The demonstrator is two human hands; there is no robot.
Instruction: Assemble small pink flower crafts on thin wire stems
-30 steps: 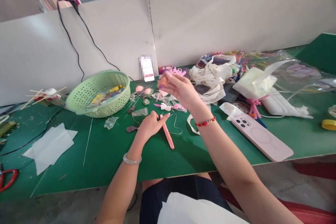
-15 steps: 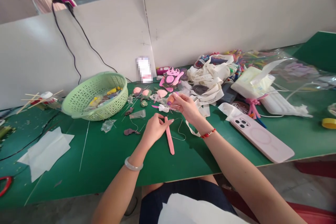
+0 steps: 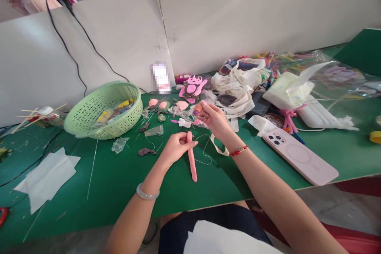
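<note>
Over a green desk (image 3: 119, 186), the right hand (image 3: 214, 120) pinches a small orange clay lump (image 3: 198, 108) at its fingertips. The left hand (image 3: 176, 149) curls against the far end of a pink clay strip (image 3: 192, 162), its grip unclear; the strip's long axis points away from the person.

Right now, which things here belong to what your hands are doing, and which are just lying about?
In use: left hand, pink strip, right hand, small orange piece.
Lying about: green plastic basket, phone in pink case, white paper sheets.
</note>
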